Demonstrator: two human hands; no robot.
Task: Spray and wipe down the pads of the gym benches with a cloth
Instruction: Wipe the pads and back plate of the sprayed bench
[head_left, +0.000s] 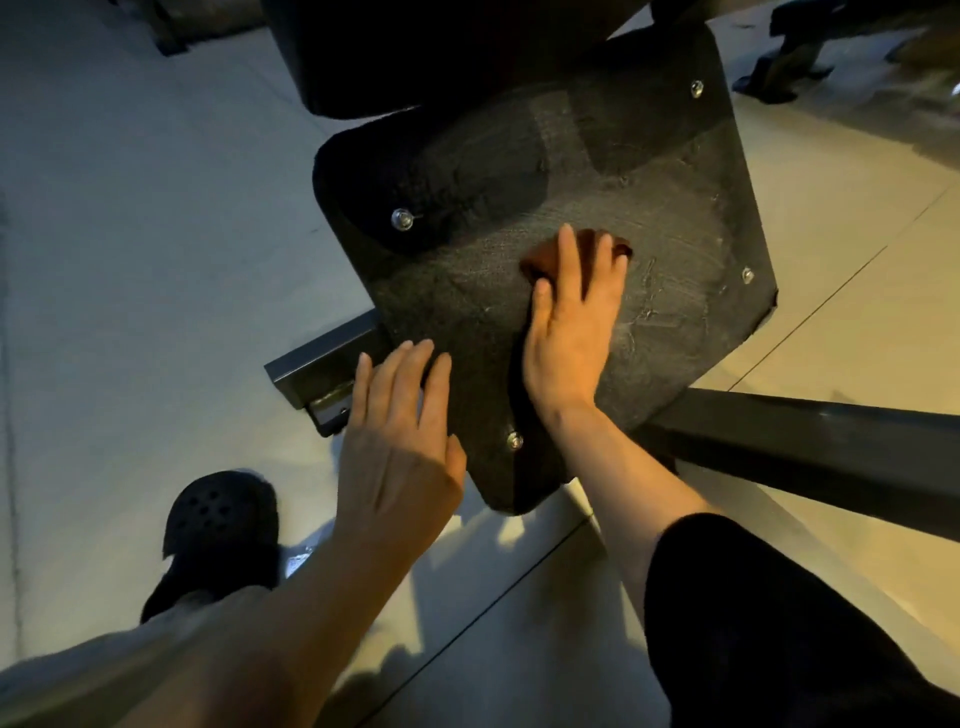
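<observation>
On the dark bench pad (467, 291) | reddish cloth (545, 257) is pressed flat under right hand (571, 322) (fingers straight, slightly spread) | left hand (400, 441) is laid open-fingered at pad's edge

Most of the cloth (582, 254) lies hidden under the right hand (571, 332); only a reddish edge shows past the fingertips at frame centre. The upper pad (441, 52) is cut off by the top edge. The frame bar (831, 457) runs out at the right edge. Dark shapes (789, 57) in the upper right are too blurred to identify. The shoe (218, 525), lower left, is partly covered by the left forearm.
</observation>
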